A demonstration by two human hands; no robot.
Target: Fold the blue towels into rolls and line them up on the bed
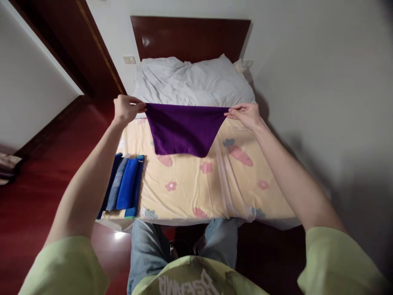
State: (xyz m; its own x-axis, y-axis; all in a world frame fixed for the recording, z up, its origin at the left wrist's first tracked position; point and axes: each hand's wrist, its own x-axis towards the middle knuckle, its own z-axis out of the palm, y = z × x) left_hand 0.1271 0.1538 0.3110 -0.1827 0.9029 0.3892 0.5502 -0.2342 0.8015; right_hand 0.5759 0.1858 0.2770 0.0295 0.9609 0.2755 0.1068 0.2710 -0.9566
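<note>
A purple towel (pixel 187 129) hangs stretched out above the bed, its top edge taut and level. My left hand (pixel 126 110) pinches its upper left corner between thumb and fingers. At the upper right corner my right hand (pixel 245 115) grips it the same way. The lower edge of the cloth droops freely over the patterned sheet. Left of it, near the bed's front edge, lie several blue and grey rolled or folded cloths (pixel 127 184) side by side, partly hidden behind my left forearm.
The bed (pixel 184 200) has a yellow sheet with carrots and flowers. A crumpled white pillow or quilt (pixel 190 82) lies against the dark red headboard (pixel 190 37). A wall (pixel 322 82) stands on the right; red floor (pixel 61 164) and a dark door (pixel 73 37) are at left.
</note>
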